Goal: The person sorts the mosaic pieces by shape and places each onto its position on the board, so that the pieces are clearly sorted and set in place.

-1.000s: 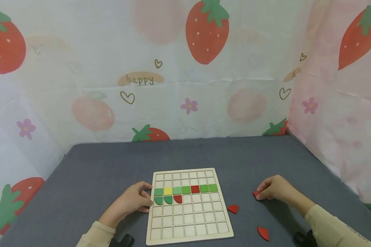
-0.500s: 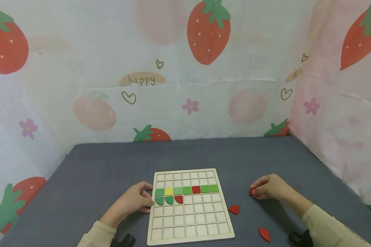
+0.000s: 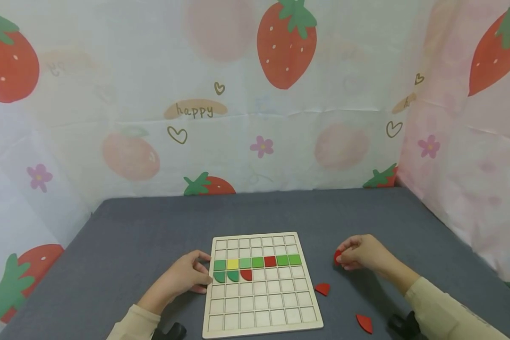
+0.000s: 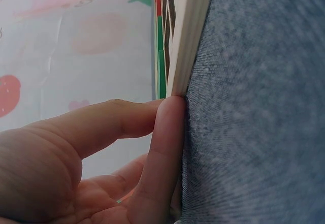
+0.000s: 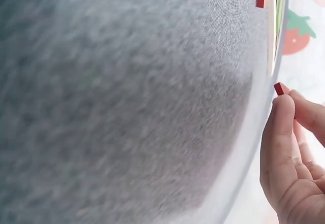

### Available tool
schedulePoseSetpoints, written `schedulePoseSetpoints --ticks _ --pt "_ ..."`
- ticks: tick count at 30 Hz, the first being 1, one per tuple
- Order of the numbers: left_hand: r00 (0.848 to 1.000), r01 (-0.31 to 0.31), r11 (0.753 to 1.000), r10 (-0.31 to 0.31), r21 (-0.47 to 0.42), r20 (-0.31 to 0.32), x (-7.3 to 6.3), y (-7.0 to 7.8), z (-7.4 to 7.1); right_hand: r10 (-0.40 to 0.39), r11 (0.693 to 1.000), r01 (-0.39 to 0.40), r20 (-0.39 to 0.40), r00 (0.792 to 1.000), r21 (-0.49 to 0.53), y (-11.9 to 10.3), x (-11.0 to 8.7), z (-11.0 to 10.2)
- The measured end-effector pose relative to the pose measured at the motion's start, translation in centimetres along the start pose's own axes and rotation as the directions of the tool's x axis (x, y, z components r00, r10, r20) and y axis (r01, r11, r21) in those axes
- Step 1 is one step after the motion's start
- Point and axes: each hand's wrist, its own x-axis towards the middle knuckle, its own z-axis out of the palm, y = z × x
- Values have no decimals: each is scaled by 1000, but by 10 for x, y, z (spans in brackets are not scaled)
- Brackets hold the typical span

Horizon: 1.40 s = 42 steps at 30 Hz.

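A pale wooden grid board lies flat on the grey table. My left hand touches its left edge, thumb and fingertips against the side; the left wrist view shows them meeting the board's edge. Between thumb and fingers of my right hand is a small red piece, held above the table to the board's right. Most of that piece is hidden; in the right wrist view only its red tip shows. One board row is filled with green, yellow and red squares; below it sit two green quarter-circles and one red quarter-circle.
A red quarter-circle piece lies close to the board's right edge. Another red quarter-circle piece is nearer the front. Behind the table hangs a strawberry-print cloth, with more cloth at both sides.
My right hand has moved left toward the board with the red piece, which has lifted and turned in the fingers. The left hand keeps its place at the board's edge.
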Motion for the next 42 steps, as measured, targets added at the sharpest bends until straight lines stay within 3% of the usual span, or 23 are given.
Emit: schedulePoseSetpoints --ticks 4,24,42 --pt "1000 1 1000 -1 -2 5 -1 2 0 -3 1000 2 -34 999 -21 -4 2 5" --pt "999 -28 999 29 -21 39 -1 1 -1 24 1000 -25 -59 998 -12 -22 9 25" --pt "1000 -4 1000 4 0 23 -2 3 -3 -28 999 27 22 999 37 -49 26 68"
